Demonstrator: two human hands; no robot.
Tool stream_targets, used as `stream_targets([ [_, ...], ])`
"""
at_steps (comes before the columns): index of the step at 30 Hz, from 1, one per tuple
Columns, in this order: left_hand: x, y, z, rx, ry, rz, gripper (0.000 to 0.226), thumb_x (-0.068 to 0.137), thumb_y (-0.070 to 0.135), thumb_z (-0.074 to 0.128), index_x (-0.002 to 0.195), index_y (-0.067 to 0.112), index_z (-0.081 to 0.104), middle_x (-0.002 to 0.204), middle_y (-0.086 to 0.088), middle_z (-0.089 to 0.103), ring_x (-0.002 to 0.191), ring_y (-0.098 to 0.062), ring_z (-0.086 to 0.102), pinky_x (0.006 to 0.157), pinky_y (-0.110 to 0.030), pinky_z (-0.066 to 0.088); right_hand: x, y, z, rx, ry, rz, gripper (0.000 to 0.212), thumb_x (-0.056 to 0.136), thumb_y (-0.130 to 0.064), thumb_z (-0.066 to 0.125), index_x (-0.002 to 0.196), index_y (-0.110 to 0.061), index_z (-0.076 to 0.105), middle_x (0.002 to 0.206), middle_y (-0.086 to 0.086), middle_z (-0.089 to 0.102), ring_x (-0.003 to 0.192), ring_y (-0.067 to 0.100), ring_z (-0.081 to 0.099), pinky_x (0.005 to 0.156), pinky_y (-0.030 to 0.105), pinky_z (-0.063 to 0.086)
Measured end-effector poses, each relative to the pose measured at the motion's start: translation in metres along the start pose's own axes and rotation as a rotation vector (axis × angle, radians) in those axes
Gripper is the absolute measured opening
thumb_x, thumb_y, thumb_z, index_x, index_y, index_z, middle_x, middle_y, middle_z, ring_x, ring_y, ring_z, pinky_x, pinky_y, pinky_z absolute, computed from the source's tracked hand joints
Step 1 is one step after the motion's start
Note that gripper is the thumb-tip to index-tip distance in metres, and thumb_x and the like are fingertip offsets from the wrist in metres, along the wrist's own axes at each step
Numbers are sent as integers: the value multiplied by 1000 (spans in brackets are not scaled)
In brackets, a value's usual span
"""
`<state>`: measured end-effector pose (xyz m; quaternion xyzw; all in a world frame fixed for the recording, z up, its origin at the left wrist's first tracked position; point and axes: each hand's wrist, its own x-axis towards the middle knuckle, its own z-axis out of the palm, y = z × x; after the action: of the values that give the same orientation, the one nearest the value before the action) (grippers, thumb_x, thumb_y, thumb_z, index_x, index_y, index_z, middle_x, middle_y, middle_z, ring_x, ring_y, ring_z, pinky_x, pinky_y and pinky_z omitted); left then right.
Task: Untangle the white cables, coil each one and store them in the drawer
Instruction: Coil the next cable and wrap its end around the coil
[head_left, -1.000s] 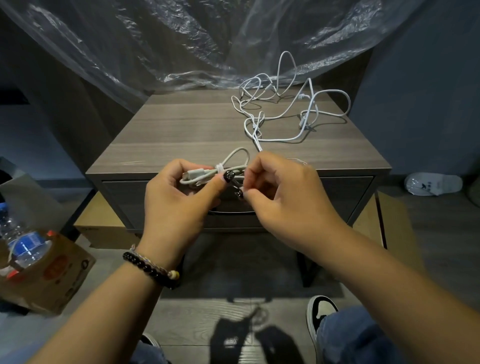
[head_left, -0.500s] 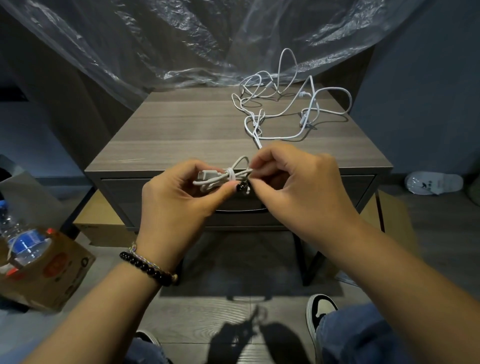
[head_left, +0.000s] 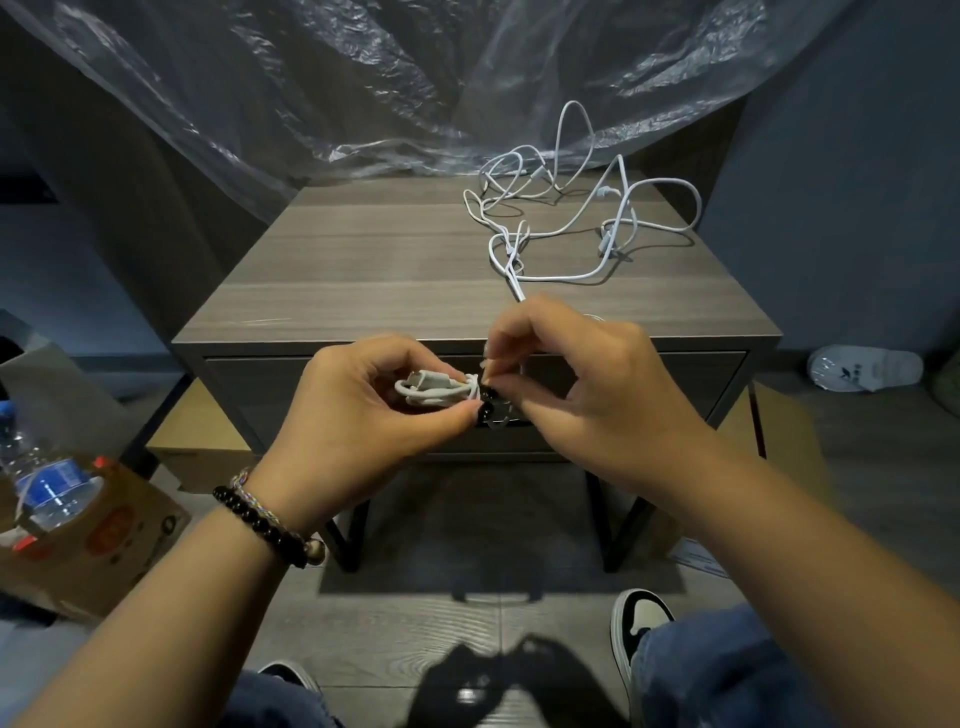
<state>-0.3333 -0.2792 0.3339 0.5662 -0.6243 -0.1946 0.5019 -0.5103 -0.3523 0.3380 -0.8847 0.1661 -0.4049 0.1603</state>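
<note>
A small coiled white cable (head_left: 435, 388) with a USB plug sits between my hands in front of the closed drawer (head_left: 675, 382). My left hand (head_left: 363, 415) grips the coil between thumb and fingers. My right hand (head_left: 576, 384) pinches the coil's right end with curled fingers. A tangle of white cables (head_left: 571, 213) lies on the far right of the nightstand top (head_left: 363, 270), one strand running toward my right hand.
Clear plastic sheeting (head_left: 363, 88) hangs behind the nightstand. A cardboard box (head_left: 88, 540) with a water bottle (head_left: 41, 488) sits on the floor at the left. A white slipper (head_left: 865, 368) lies at the right. My shoe (head_left: 641, 613) is below.
Both hands have dropped slightly, from the table edge to in front of the drawer. The coil's loose loop has been drawn in tight. The tangle on the table has not moved.
</note>
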Motion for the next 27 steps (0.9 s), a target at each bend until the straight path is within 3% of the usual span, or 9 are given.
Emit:
stream_targets([
  [4, -3, -4, -6, 47, -37, 62, 27, 60, 36, 81, 76, 16, 73, 77, 3, 70, 70, -9, 66, 66, -21, 53, 3, -1, -2, 97, -57, 92, 16, 75, -1, 76, 87, -8, 68, 83, -2, 65, 79, 10, 63, 71, 31, 53],
  [9, -6, -3, -14, -15, -173, 65, 29, 63, 32, 80, 83, 13, 73, 84, -1, 71, 74, -12, 68, 68, -20, 53, 4, 4, -5, 349, -166, 488, 34, 67, -12, 85, 94, -22, 67, 90, 0, 67, 87, 15, 67, 82, 35, 57],
  [13, -10, -1, -14, -74, -188, 41, 32, 61, 19, 90, 85, 7, 72, 86, -2, 73, 76, -13, 71, 71, -19, 54, 1, 4, -3, 518, -279, 605, 24, 74, -1, 77, 94, -11, 68, 88, 13, 73, 85, 29, 70, 84, 40, 58],
  [16, -12, 0, -12, -168, -156, 9, 36, 58, 9, 82, 90, 2, 69, 90, -4, 74, 79, -16, 72, 74, -21, 56, 1, 4, -5, 548, -268, 638, 20, 75, 1, 77, 91, -7, 70, 89, 17, 73, 83, 26, 70, 84, 40, 58],
  [20, -11, -4, -11, -257, -116, -23, 56, 55, 3, 88, 104, 6, 63, 96, -12, 72, 88, -24, 71, 77, -27, 58, 2, 4, -9, 688, -287, 746, 31, 76, 5, 73, 105, 0, 66, 96, 16, 73, 85, 23, 69, 79, 32, 57],
  [23, -10, -4, -12, -256, -87, -1, 65, 54, 17, 88, 112, 11, 58, 95, -10, 72, 90, -25, 71, 81, -34, 58, 2, 3, -7, 789, -296, 791, 33, 75, 2, 73, 108, 0, 66, 93, 17, 72, 84, 24, 66, 70, 28, 56],
  [27, -11, -4, -13, -69, -60, 63, 61, 62, 34, 84, 114, 17, 57, 99, 6, 73, 93, -10, 69, 84, -34, 55, 2, 3, -6, 845, -284, 827, 36, 69, -6, 75, 104, -1, 68, 92, 22, 67, 82, 26, 62, 67, 25, 54],
])
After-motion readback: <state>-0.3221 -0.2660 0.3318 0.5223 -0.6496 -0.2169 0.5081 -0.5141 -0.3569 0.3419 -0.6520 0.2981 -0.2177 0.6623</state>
